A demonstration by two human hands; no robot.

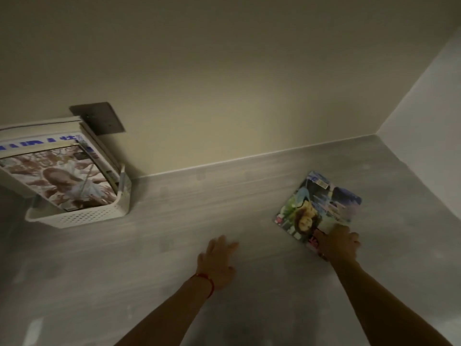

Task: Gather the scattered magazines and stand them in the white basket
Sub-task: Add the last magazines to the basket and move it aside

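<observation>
Near corner: right hand (339, 242) on magazine (318, 211) | left hand (217, 260) flat

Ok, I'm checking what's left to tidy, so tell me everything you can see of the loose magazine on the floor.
The loose magazine lies flat, cover up, on the grey floor, turned at an angle, near the room's right corner and well apart from the white basket. Its glossy cover is a busy colour print with a face near the lower part and a small label at the far corner; the text is too blurred to read. The right hand rests on its near corner, covering that edge. The left hand is off it, spread on the floor.
</observation>
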